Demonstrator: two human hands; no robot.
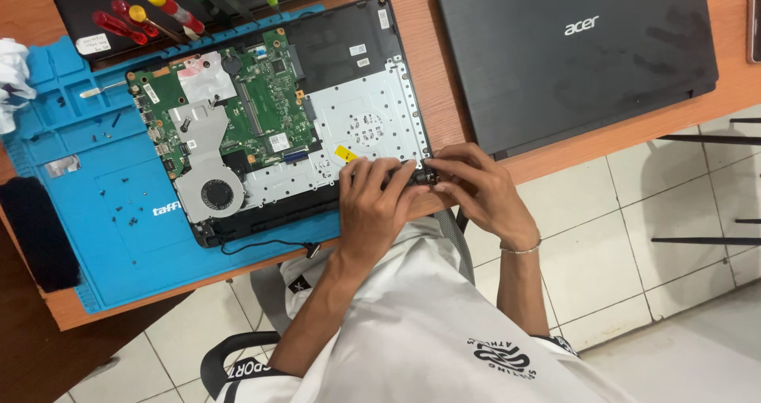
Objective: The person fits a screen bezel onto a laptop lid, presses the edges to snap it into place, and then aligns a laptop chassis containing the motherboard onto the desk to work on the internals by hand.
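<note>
Both hands at the near right corner of the opened laptop

Nearest us, our left hand and right hand meet, fingers pinched on a small dark part at the chassis corner by the worktop edge. The board runs leftward; beyond lies a closed laptop.

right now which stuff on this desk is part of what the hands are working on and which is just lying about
In use:
- opened laptop, both hands at its near corner
- left hand
- right hand
- blue mat under it, with loose screws

Lying about:
- closed black laptop
- screwdrivers
- white cloth
</note>
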